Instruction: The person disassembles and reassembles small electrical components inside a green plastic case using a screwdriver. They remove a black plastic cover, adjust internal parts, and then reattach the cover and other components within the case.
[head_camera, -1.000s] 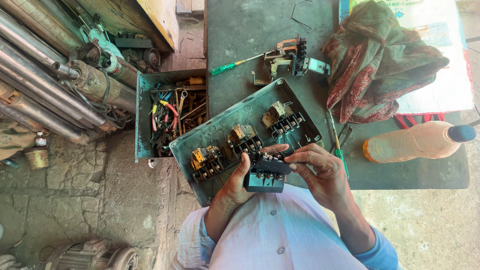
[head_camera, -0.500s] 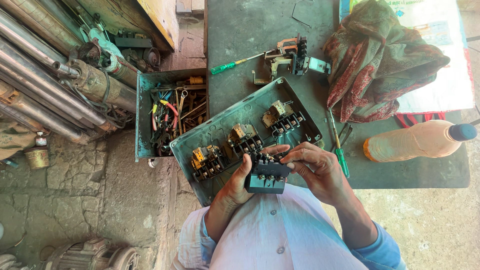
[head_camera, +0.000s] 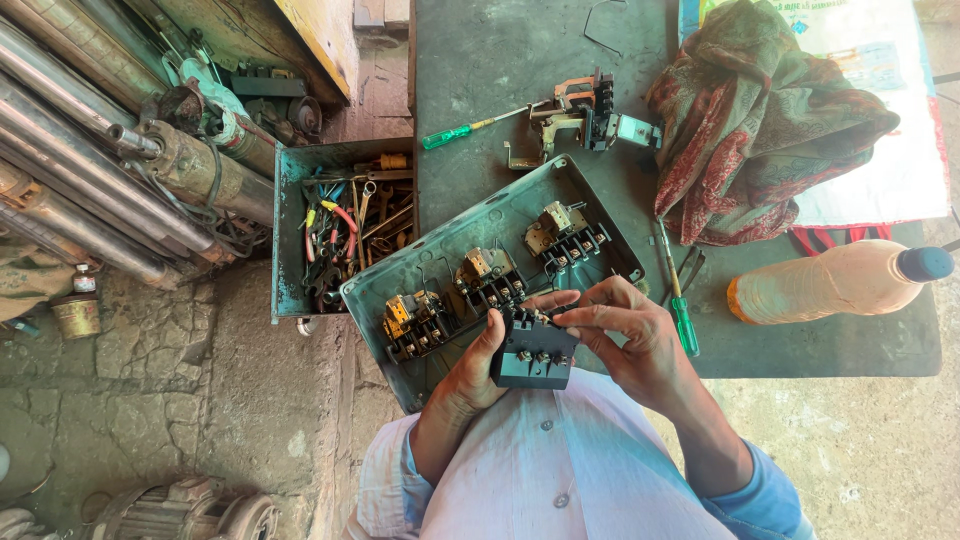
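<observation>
Over the open teal switch box (head_camera: 470, 235), left hand (head_camera: 470, 375) is cradling the black contactor block (head_camera: 533, 352), fingers closed round it, steadying it while right hand (head_camera: 630, 345) fingers are pinching its top terminals.

Just one view here, a head-worn camera pointing almost straight down over the wearer's own chest. The shirt front fills the near bottom edge, and both forearms reach up into the middle of the frame, so it sits pretty close to the work. The dark table (head_camera: 560, 120) runs from the centre to the far right, and stone floor (head_camera: 150, 400) takes the left side. There's no second camera, so nothing overlaps.
</observation>
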